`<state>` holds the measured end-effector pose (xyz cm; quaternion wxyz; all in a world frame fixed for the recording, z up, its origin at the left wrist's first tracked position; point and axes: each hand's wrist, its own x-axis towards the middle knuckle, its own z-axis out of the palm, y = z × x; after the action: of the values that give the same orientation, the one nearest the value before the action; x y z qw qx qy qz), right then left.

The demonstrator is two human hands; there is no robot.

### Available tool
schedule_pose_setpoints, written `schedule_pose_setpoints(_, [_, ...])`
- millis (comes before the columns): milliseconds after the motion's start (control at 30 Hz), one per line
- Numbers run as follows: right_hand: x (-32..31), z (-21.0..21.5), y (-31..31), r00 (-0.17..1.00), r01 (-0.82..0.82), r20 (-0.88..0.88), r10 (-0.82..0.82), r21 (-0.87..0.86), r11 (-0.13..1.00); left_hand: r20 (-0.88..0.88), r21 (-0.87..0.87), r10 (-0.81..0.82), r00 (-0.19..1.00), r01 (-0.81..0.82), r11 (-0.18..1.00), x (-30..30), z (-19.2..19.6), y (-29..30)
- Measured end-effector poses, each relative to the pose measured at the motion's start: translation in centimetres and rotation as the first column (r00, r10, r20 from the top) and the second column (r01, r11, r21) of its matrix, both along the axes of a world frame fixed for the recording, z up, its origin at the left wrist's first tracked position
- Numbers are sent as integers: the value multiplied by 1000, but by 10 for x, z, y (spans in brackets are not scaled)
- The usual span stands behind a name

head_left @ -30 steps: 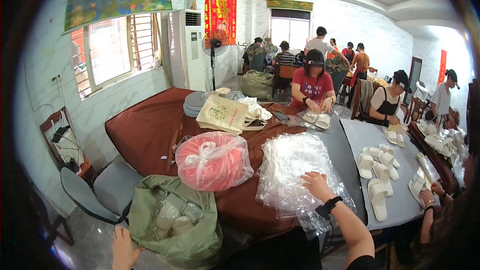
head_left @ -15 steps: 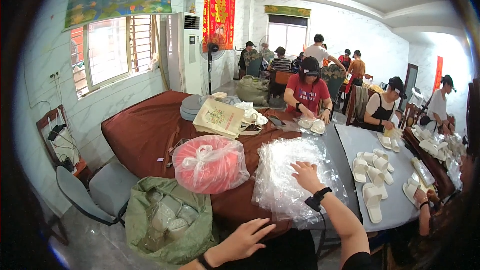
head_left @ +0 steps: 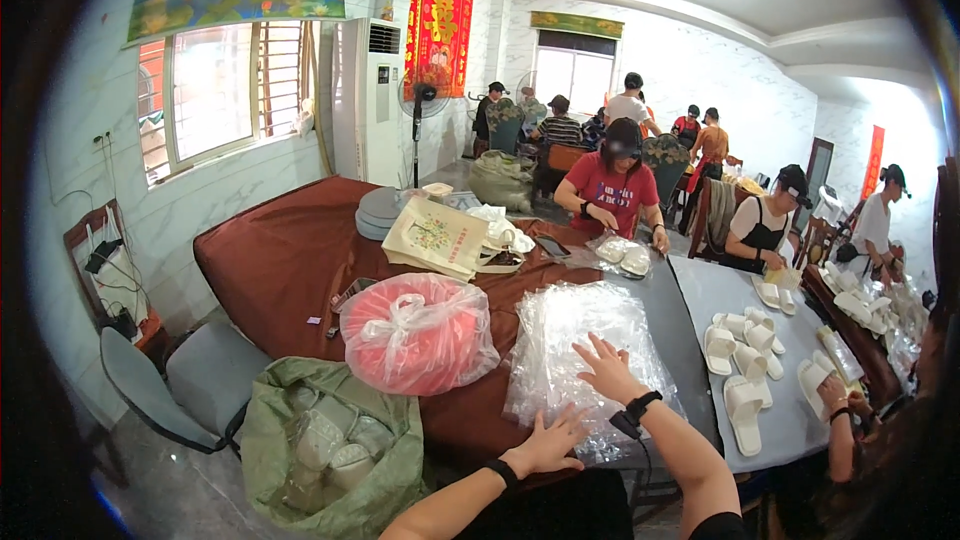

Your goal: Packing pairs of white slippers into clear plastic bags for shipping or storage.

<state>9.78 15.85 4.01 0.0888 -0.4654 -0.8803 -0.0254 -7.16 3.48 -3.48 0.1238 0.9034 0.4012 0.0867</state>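
Right now both hands are down on the stack of clear plastic bags [head_left: 585, 360] that lies on the tabletop [head_left: 290, 250] directly in front of the person. The right hand [head_left: 607, 368] rests flat on top of the stack, fingers spread wide, gripping nothing; a dark watch sits on that wrist. The left hand [head_left: 548, 443] presses its open palm on the near edge of the same stack, fingers fanned out, also holding nothing (a dark band circles this wrist too).

Just left of the bags, touching them, sits a knotted pink plastic bag [head_left: 415, 333], bulging and round. Below it, off the tabletop's edge, stands an open green sack [head_left: 335, 455] with pale slippers inside. Farther back lies a cream tote bag [head_left: 435, 237]. To the right, on the grey part of the tabletop, white slippers [head_left: 740, 360] lie in loose rows. Across from the person, someone in a red shirt [head_left: 612, 190] leans over packed slippers, and others sit along the right side.
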Motion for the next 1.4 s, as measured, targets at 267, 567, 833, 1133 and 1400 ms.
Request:
schedule_pose_setpoints(267, [42,71,-89,983,-101,-151,109,64,993,30,14,38,999,-38,999,10,6,-3])
schedule_pose_setpoints(567, [5,242,-253,551,-761,-261,793,233,606,-51,350,131,990,-105,931,24,-21,7])
schedule_pose_setpoints(833, [-46,213,-287,199,-554,-477,856,666,499,84,154,100,991,-112,982,19,-9,7])
schedule_pose_setpoints(1133, [-7,231,-291,276,-501,-397,875,718,484,70,170,110,991,-121,978,14,-15,0])
schedule_pose_setpoints(1400, [59,251,-313,428,-652,-366,826,508,563,139,205,68,988,-96,974,34,-2,5])
